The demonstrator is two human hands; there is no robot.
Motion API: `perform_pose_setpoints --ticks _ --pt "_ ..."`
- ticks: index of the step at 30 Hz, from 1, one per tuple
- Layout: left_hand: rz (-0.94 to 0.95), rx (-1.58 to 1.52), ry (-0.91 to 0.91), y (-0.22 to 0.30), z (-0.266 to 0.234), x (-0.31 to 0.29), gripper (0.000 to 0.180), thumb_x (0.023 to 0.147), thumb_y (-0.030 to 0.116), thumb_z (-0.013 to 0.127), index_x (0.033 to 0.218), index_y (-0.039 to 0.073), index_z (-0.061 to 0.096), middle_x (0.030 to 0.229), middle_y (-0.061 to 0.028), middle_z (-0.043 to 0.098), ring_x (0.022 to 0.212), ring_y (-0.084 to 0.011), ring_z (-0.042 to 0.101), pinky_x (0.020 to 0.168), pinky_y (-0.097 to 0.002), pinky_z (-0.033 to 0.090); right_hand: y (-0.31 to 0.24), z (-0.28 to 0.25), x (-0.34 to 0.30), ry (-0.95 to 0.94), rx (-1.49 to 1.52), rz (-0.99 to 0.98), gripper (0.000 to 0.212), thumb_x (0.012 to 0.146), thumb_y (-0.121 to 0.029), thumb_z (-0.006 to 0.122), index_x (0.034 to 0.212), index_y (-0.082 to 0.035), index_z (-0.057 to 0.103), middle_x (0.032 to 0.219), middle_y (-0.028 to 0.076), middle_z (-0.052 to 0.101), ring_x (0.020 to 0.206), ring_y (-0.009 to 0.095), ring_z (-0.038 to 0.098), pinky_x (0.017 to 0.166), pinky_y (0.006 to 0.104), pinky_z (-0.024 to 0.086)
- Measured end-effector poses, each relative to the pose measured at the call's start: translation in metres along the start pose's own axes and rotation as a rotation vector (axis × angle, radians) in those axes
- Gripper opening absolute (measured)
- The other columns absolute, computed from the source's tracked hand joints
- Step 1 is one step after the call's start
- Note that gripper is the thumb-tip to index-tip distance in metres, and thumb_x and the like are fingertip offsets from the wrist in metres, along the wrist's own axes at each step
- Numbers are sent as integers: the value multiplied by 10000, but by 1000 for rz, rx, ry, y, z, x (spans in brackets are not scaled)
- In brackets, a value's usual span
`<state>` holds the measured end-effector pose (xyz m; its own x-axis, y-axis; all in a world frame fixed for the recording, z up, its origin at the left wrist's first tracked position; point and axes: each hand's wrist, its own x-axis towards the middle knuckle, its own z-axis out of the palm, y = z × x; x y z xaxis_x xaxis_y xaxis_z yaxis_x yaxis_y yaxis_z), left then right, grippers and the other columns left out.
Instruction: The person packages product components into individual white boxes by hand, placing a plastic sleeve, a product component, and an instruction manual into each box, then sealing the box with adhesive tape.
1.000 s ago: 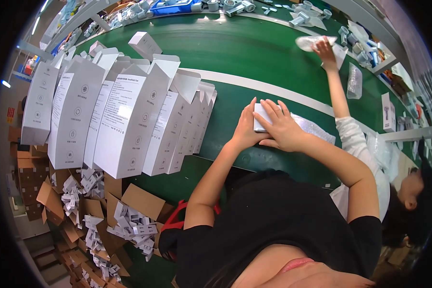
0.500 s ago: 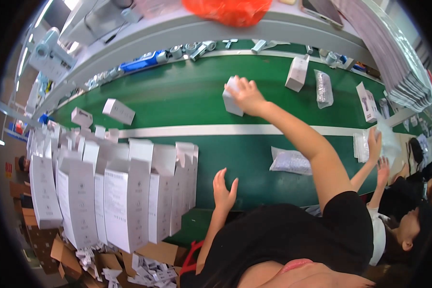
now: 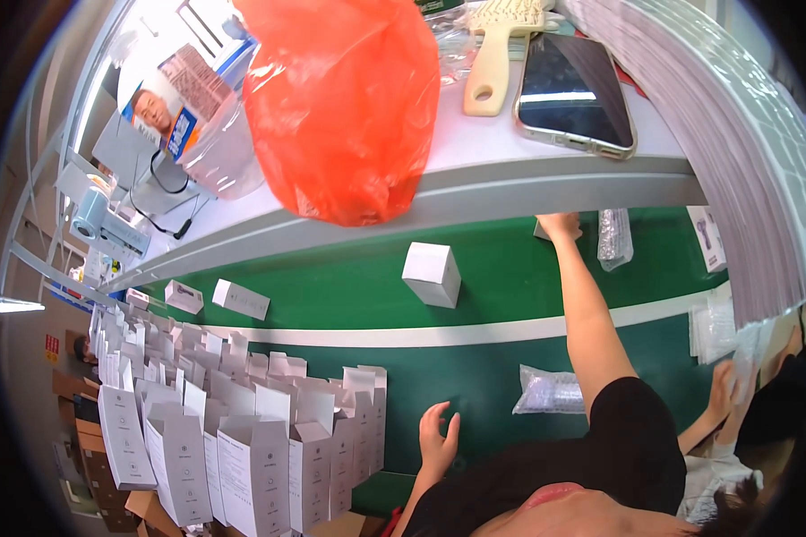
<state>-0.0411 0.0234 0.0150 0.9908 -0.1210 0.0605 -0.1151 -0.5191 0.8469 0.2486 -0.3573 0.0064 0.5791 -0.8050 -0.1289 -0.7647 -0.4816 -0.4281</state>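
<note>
My right hand reaches far across the green belt, under the shelf edge. It grips a small white box; the shelf hides most of the box and the fingertips. Another white box stands by itself on the belt, left of my right arm. My left hand is held low over the near green surface, fingers apart and holding nothing. To its left stand rows of tall white boxes with raised flaps. A bubble-wrapped item lies on the near surface, left of my right upper arm.
Above the belt runs a shelf with an orange plastic bag, a phone and a hairbrush. Farther right are a bubble-wrapped piece and a stack of sheets. A co-worker's hand is at right.
My right hand has let go of one white box and moved right to another. The view has tilted up, showing more of the shelf. My left hand stays open.
</note>
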Motion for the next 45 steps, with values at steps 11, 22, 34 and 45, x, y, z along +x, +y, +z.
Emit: perform_pose_setpoints --ticks 11,22,34,45 --pt "65 -865 -212 72 13 118 722 795 169 602 1393 95 204 1348 -186 333 1229 -306 343 990 -400 287 105 -52 -235 -543 1039 -778 953 630 -69 680 1388 -69 102 1389 154 268 1253 298 312 1033 389 238" --pt "198 -316 -348 113 -25 119 535 812 333 552 1246 37 449 1134 -163 526 1013 -338 475 915 -391 327 108 -140 -302 -572 447 -853 365 721 -115 630 1062 -4 558 925 84 611 865 207 558 799 289 413" --pt "925 1213 -220 186 -4 51 686 789 602 432 1013 -36 551 805 -150 534 730 -247 457 747 -341 330 108 -89 -339 -996 1713 105 306 854 -172 472 1105 -11 543 985 103 606 920 158 565 732 242 450" --pt "780 1048 -329 198 6 77 654 789 604 428 975 -10 553 819 -162 555 723 -285 497 735 -375 359 119 -63 -299 -998 1310 -91 329 803 -181 579 1086 -17 546 950 95 610 797 160 593 617 232 474"
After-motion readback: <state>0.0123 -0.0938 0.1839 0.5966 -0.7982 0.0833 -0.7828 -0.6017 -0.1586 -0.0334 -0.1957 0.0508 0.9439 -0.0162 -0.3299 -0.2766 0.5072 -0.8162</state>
